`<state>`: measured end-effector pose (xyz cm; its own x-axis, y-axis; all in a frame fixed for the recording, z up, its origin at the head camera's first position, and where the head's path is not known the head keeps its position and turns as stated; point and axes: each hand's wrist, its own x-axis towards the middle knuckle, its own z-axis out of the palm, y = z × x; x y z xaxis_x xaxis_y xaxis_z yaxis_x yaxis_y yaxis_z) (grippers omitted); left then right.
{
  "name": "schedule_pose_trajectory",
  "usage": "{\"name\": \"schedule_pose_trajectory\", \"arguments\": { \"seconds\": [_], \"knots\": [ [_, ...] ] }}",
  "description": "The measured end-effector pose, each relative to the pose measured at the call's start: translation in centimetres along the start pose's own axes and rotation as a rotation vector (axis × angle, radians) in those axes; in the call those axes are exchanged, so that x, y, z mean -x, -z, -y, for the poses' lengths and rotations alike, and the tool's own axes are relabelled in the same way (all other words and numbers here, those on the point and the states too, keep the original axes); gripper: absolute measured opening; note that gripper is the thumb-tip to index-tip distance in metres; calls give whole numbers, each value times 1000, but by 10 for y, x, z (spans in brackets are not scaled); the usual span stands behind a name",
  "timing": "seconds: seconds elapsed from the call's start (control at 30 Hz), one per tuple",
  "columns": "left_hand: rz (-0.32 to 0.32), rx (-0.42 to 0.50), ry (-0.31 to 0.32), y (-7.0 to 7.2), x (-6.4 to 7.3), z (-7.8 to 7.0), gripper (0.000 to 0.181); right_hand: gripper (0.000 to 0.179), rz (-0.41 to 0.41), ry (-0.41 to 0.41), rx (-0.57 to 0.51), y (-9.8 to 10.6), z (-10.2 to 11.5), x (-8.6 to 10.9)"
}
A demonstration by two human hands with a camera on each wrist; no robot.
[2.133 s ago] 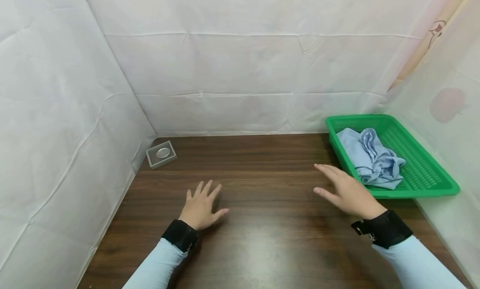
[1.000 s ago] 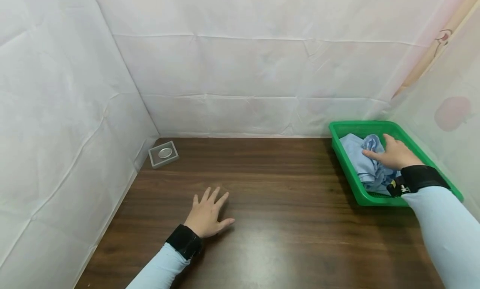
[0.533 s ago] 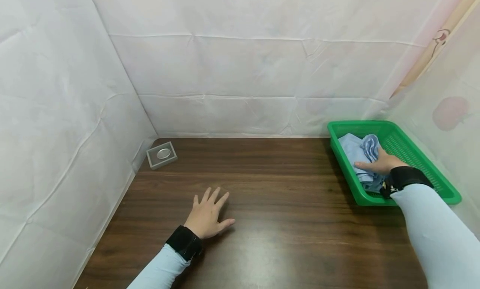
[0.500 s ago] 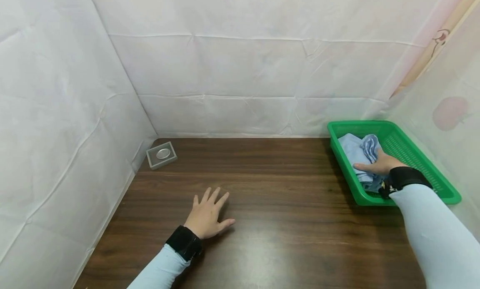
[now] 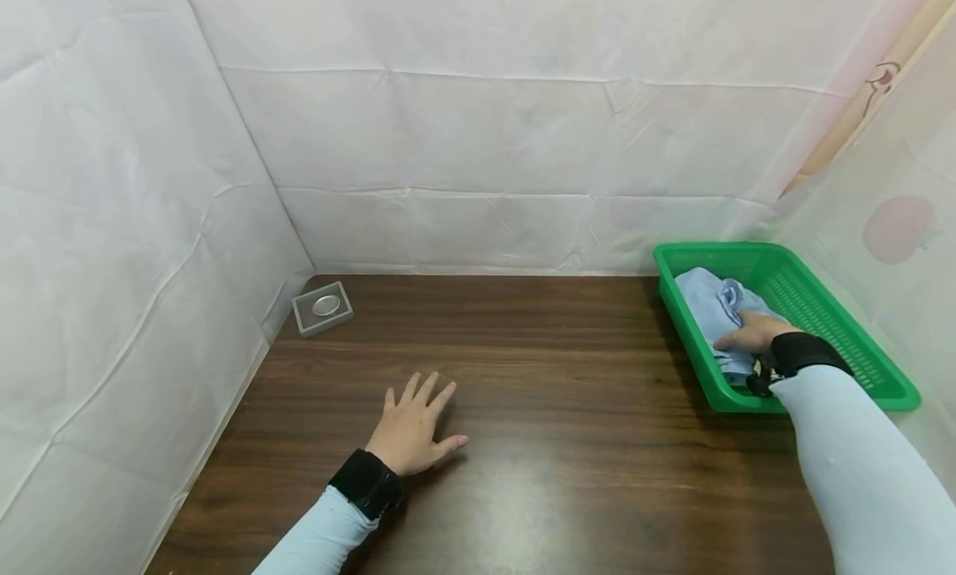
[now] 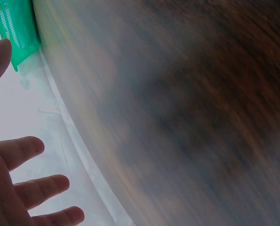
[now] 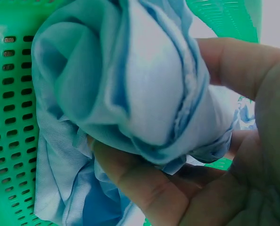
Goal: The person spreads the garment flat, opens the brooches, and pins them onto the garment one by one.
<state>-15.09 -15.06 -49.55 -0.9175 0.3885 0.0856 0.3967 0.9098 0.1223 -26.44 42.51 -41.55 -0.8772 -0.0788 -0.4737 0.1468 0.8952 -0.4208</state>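
At the right of the head view, a light blue cloth (image 5: 700, 299) with a stitched seam lies crumpled in a green plastic basket (image 5: 793, 278). My right hand (image 5: 756, 333) reaches into the basket and grips a bunched part of it. In the right wrist view the thumb is on one side of the blue fabric (image 7: 154, 89) and curled fingers (image 7: 152, 188) are under the other. Well to the left, my left hand (image 5: 407, 436) hovers low over the wooden table (image 5: 538, 376), palm down, fingers spread, holding nothing.
A small grey rectangular box (image 5: 323, 308) with an oval silvery disc sits at the table's back left corner. White sheeting (image 5: 478, 143) walls in the table at the back, left and right. The basket stands against the right sheet.
My right hand has moved from over the table into the basket and taken hold of the cloth, whose bunched part has shifted. The left hand has barely moved.
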Motion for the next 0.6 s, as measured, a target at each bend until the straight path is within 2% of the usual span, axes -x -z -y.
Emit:
{"name": "schedule_pose_trajectory", "arguments": {
  "seconds": [0.37,0.47,0.6],
  "knots": [
    [-25,-2,4,-3,5,1,84,98,-35,9,58,3,0,0],
    [-12,2,14,-1,5,0,85,89,-60,11,98,4,1,3],
    [-8,7,24,-1,5,0,86,66,-109,15,123,6,1,6]
  ]
}}
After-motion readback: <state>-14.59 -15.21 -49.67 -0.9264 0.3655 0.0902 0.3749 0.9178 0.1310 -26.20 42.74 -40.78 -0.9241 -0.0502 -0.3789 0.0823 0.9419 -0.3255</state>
